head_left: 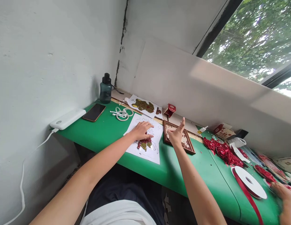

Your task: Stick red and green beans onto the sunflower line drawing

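Observation:
My left hand (pixel 142 130) rests on a white sheet (pixel 154 156) printed with a line drawing, fingers stretched out and thumb apart. Beside and under it, dark red and olive-gold beads (pixel 145 144) cover part of the drawing; the hand hides some of them. My right hand (pixel 176 136) is over a brown-rimmed shallow tray (pixel 191 152) of small dark red beads. Its thumb and forefinger come together at the tray's left part, while another finger points up. Whatever is between those fingertips is too small to make out.
Behind the sheet lies a second beaded picture (pixel 143 105). A coiled white cable (pixel 122 114), phone (pixel 94 112), power bank (pixel 68 118) and bottle (pixel 105 89) stand left. Rightward are a glue bottle (pixel 202 129), red ornaments (pixel 224 151), a ribbon spool (pixel 250 181) and another person's hand (pixel 285 192).

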The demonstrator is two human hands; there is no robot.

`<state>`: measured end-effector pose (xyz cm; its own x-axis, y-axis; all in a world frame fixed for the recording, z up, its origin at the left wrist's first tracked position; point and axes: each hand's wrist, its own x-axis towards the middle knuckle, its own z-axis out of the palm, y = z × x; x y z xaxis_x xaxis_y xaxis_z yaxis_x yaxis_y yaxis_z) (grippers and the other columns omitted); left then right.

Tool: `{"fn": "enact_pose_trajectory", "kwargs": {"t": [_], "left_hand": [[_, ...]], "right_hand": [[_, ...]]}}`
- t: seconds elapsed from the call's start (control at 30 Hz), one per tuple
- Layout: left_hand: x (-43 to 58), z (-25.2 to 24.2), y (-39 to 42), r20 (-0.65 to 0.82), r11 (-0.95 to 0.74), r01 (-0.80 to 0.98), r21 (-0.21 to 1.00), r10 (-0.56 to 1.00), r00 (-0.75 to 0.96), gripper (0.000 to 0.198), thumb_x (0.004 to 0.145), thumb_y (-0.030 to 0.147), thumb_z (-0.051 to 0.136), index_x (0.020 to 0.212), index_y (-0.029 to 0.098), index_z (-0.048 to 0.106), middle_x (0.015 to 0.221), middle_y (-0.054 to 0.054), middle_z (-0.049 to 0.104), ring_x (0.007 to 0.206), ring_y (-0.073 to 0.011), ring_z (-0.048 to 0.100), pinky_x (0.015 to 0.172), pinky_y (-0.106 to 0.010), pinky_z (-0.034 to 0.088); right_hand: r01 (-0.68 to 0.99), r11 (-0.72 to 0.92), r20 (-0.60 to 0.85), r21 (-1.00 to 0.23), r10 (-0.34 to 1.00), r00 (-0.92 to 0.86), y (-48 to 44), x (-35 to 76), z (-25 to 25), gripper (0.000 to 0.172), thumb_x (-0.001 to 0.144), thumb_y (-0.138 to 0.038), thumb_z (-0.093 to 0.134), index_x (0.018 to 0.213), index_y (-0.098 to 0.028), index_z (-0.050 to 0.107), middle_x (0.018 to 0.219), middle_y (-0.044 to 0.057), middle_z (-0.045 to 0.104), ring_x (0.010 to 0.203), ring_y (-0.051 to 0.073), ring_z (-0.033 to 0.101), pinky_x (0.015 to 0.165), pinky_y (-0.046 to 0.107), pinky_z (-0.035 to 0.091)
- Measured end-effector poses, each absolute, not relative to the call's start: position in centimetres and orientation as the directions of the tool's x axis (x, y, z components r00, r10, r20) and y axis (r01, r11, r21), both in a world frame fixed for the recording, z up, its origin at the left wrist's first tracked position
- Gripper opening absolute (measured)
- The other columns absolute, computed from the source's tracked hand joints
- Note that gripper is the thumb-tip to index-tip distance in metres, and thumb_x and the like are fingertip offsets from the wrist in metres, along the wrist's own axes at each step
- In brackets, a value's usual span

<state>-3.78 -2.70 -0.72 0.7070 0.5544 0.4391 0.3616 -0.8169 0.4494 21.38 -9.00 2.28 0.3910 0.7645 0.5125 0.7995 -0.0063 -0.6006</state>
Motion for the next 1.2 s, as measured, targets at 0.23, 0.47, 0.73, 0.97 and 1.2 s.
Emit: {"fn": "enact_pose_trajectory", "kwargs": {"t": [0.23,0.47,0.73,0.97,1.2], "left_hand": [[-2.4,0.2,-4.4,0.728,-0.954,0.260,0.152,0.286,0.623,0.013,0.099,0.023,0.062,0.110,0.021,0.066,0.120,-0.009,0.068,0.107,-0.0256,0.065,0.091,-0.041,0.049],[-1.9,-0.4,-4.6,0.787,-0.973,0.226,0.053,0.180,0.590,0.010,0.100,0.025,0.056,0.101,0.020,0.066,0.110,-0.008,0.071,0.095,-0.0220,0.068,0.083,-0.038,0.051],[-1.8,-0.5,-4.8,0.743,-0.957,0.263,0.118,0.261,0.616,0.013,0.098,0.025,0.054,0.098,0.023,0.067,0.108,-0.007,0.072,0.099,-0.0229,0.068,0.089,-0.041,0.051],[-2.1,-0.5,-4.6,0.792,-0.956,0.266,0.126,0.258,0.553,0.012,0.098,0.024,0.055,0.094,0.023,0.066,0.102,-0.006,0.072,0.096,-0.0218,0.067,0.084,-0.039,0.052],[-2.1,-0.5,-4.5,0.796,-0.963,0.243,0.115,0.236,0.558,0.015,0.099,0.025,0.054,0.090,0.022,0.066,0.099,-0.006,0.072,0.090,-0.0204,0.067,0.081,-0.038,0.051]], "right_hand": [[0.040,0.242,0.230,-0.969,0.840,0.492,-13.5,14.5,1.7,0.150,0.060,-0.025,0.092,0.163,-0.046,-0.015,0.171,0.021,0.024,0.084,0.013,0.074,0.113,0.051,0.047],[-0.284,0.300,0.136,-0.911,0.868,0.478,-13.8,13.2,-0.1,0.157,0.059,-0.018,0.093,0.160,-0.050,-0.023,0.170,0.014,0.030,0.137,0.020,0.059,0.110,0.045,0.051],[-0.425,0.247,0.044,-0.871,0.900,0.433,-13.6,13.2,-0.4,0.160,0.057,-0.017,0.094,0.156,-0.057,-0.026,0.168,0.011,0.036,0.134,0.022,0.062,0.106,0.046,0.056],[-0.383,0.227,0.061,-0.896,0.915,0.400,-13.4,13.0,-0.5,0.160,0.058,-0.026,0.099,0.159,-0.053,-0.023,0.167,0.013,0.038,0.143,0.027,0.055,0.106,0.050,0.056],[-0.297,0.244,0.088,-0.923,0.886,0.455,-13.3,12.9,-0.9,0.154,0.062,-0.029,0.097,0.159,-0.056,-0.019,0.173,0.013,0.025,0.148,0.030,0.049,0.106,0.055,0.055]]}}
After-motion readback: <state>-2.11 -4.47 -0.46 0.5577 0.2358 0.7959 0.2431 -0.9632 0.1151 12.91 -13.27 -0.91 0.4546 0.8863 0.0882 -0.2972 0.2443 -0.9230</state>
